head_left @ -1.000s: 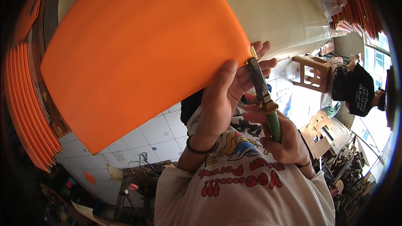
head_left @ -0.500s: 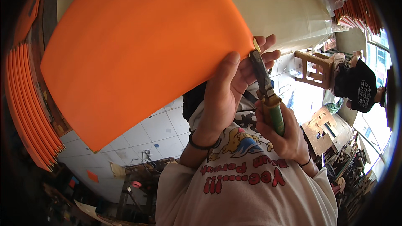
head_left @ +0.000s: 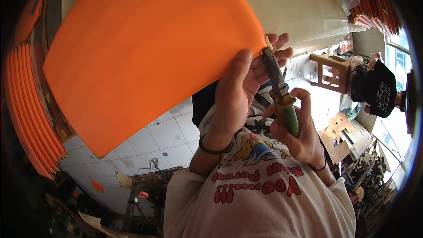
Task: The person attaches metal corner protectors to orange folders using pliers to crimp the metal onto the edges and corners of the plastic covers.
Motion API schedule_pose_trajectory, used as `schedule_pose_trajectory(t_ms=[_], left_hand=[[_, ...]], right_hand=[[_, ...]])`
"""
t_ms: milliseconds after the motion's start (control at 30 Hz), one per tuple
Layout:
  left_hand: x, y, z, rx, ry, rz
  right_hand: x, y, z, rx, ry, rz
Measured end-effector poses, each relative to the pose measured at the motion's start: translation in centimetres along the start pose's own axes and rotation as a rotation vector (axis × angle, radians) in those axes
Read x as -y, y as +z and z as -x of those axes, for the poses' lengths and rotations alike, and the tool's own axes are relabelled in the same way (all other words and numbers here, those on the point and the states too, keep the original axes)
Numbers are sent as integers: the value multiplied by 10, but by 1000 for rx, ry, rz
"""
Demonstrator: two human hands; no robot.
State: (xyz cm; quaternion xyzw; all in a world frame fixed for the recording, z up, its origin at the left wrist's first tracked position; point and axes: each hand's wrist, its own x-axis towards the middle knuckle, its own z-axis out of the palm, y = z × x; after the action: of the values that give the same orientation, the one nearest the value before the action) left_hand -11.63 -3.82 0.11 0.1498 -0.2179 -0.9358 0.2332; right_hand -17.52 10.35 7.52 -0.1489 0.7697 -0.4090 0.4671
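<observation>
A large orange cover (head_left: 154,61) with smooth, flat faces fills the upper left, tilted up before me. My left hand (head_left: 240,81) grips its near right corner, thumb on top and the other fingers reaching out underneath. At that corner sits a small gold-coloured metal corner piece (head_left: 268,42). Pliers (head_left: 276,75) with dark jaws and green handles reach up to this piece, their tips touching it. Round the pliers' handles my right hand (head_left: 299,134) is wrapped, with the index finger raised a little. Whether the jaws are clamped tight I cannot tell.
A stack of orange covers (head_left: 31,110) with metal corners stands at left. Behind lies a cream-coloured surface (head_left: 299,13). At right are more stacked covers (head_left: 376,4), a tan stool (head_left: 330,74), a seated person in black (head_left: 374,88) and piled scraps (head_left: 365,185). Tiled floor (head_left: 172,132) shows below.
The fingers of my right hand have loosened on the pliers' handles, the index finger lifting out. The cover and the pliers have hardly shifted.
</observation>
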Motion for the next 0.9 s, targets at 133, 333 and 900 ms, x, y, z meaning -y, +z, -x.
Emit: schedule_pose_trajectory(t_ms=[133,333,900], left_hand=[[-1,0,0,-2,31,-33],[0,0,0,14,46,5],[-3,3,2,-15,27,34]], right_hand=[[6,-13,-2,183,-14,225],[10,-11,-1,265,-168,200],[6,-6,2,273,-183,173]])
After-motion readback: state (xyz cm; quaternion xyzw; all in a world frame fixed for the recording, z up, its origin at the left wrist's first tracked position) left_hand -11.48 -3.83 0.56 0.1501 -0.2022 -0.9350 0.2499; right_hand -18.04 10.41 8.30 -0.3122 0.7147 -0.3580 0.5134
